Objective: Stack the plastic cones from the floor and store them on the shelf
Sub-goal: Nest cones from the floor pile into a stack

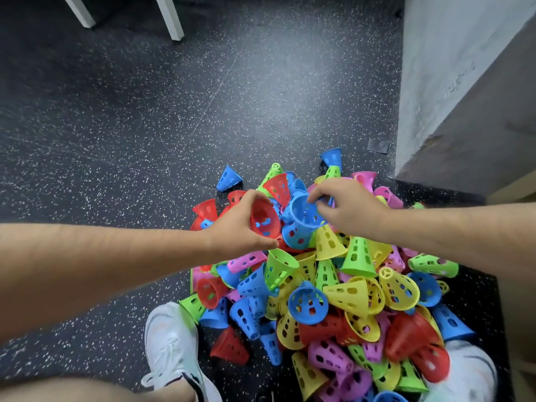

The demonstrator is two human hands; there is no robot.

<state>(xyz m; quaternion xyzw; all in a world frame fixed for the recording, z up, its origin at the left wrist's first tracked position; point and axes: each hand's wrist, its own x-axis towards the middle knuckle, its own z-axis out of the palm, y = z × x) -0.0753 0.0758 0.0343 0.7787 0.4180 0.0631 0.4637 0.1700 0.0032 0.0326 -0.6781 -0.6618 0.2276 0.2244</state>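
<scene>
I see a dark speckled floor (pixel 145 111), on it a big pile of cones (pixel 333 285) by a white shoe (pixel 171 352), and at its far side my left hand (pixel 237 227) curls round a red cone (pixel 264 218) while my right hand (pixel 349 211) pinches the rim of a blue cone (pixel 304 213).

Dark speckled rubber floor (pixel 145 117), two white furniture legs (pixel 171 15) top left, grey-white wall (pixel 452 68) right
</scene>
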